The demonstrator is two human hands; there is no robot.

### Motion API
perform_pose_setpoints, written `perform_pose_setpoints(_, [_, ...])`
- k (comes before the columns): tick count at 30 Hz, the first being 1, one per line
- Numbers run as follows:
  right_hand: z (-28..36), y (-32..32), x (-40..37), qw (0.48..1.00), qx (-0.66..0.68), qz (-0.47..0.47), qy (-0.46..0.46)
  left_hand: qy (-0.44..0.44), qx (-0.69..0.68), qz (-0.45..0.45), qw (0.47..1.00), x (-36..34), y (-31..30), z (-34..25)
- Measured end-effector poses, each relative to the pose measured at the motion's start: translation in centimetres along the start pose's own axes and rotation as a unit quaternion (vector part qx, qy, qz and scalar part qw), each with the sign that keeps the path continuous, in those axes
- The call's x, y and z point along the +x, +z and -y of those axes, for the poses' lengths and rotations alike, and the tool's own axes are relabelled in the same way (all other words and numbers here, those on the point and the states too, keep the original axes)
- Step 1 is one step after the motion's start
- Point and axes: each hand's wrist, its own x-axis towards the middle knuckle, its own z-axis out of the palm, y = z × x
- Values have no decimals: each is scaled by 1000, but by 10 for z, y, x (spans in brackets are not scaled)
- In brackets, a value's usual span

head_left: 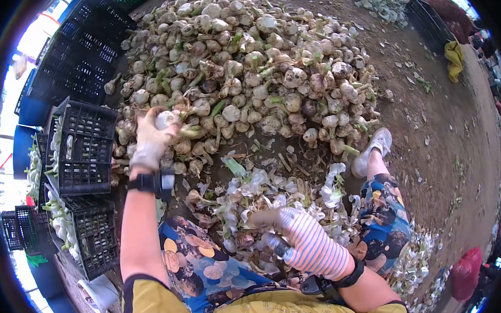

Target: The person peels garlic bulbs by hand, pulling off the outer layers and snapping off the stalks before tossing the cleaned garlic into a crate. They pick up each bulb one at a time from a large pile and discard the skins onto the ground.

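A round white garlic bulb with a stalk sits in the fingers of the left hand, at the left front edge of a wide heap of dirt-streaked garlic bulbs. Close by on the left stands a black plastic lattice crate, bordering that hand's space, with a second black crate holding pale garlic nearer the body. Loose papery skins cover the ground between the legs, below the heap; a white shoe rests by its right edge. The left arm reaches forward, its pale-gloved fingers curled round the bulb. The right hand, in a striped knit glove, hangs bent inward above the skins (its darkened fingertips blur, so whether it grips anything I cannot tell).
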Motion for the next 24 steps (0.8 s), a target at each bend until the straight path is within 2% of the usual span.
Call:
perform_pose_setpoints(1, [-2, 5, 0, 992, 117, -43, 8, -17, -223, 44, 974, -23, 4, -18])
perform_pose_setpoints(2, [-2, 14, -2, 966, 245, -46, 65, -7, -310, 63, 949, -50, 11, -36])
perform_pose_setpoints(3, [3, 12, 0, 966, 242, -53, 69, 2, -396, 83, 915, -77, 20, -52])
perform_pose_setpoints(5, [14, 0, 3, 902, 372, 4, 220, 12, -453, 134, 881, -128, 37, -78])
perform_pose_setpoints(6, [-6, 12, -5, 937, 331, -55, 100, 70, -401, 120, 905, -149, 47, -82])
perform_pose_setpoints(7, [-9, 9, -4, 855, 496, -45, 147, 128, -346, 105, 924, -166, 55, -84])
perform_pose_setpoints(9, [9, -1, -8, 863, 438, -104, 229, 293, -250, 51, 921, -190, 66, -88])
perform_pose_setpoints(10, [8, 0, -11, 848, 478, -96, 210, 328, -212, 30, 920, -199, 67, -94])
perform_pose_setpoints(11, [8, 3, -15, 866, 448, -110, 193, 328, -213, 30, 920, -204, 66, -92])
perform_pose_setpoints(15, [16, 0, -27, 869, 459, -74, 168, 378, -97, -1, 921, -219, 55, -98])
perform_pose_setpoints(17, [17, -2, -33, 876, 452, -70, 152, 428, -27, 0, 904, -221, 48, -105])
perform_pose_setpoints(20, [25, -11, -44, 848, 506, 6, 159, 446, 15, -12, 895, -229, 43, -120])
perform_pose_setpoints(24, [20, -10, -53, 825, 543, -7, 159, 437, 25, -40, 898, -238, 49, -131])
